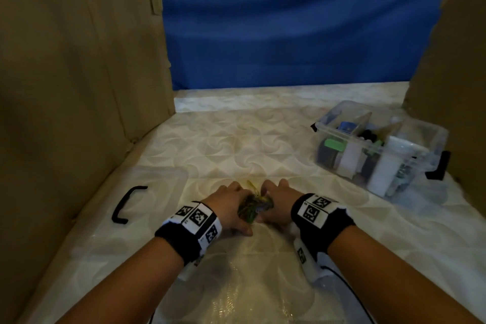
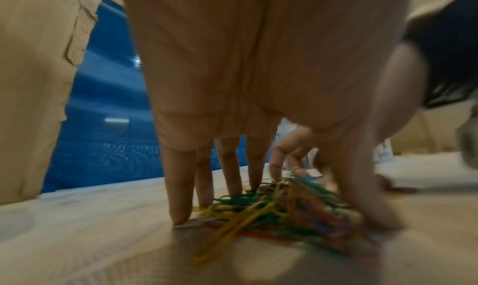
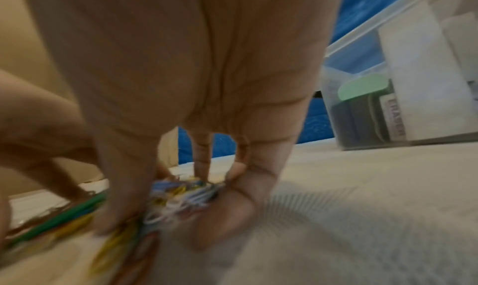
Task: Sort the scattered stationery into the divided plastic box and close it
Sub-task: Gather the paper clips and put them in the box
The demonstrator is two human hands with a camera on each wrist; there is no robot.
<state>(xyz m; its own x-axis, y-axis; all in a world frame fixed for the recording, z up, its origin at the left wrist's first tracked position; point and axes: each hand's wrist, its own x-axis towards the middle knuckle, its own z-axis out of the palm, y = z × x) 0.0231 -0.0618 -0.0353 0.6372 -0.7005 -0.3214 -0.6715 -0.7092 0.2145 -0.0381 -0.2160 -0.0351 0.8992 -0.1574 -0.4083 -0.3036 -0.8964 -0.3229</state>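
My left hand (image 1: 231,206) and right hand (image 1: 280,204) sit close together near me, either side of a heap of rubber bands (image 1: 253,205) lying on the table (image 1: 223,139). The divided box (image 1: 378,150) stands farther off to my right — items inside its compartments. Its lid (image 1: 147,192) lies flat to my left. Cardboard walls (image 1: 79,73) flank both sides.

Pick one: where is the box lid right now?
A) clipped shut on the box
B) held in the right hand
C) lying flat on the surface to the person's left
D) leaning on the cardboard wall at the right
C: the clear lid with its black handle lies flat at the left, the divided plastic box stands open at the right, and both hands, left hand and right hand, are busy with the rubber bands.
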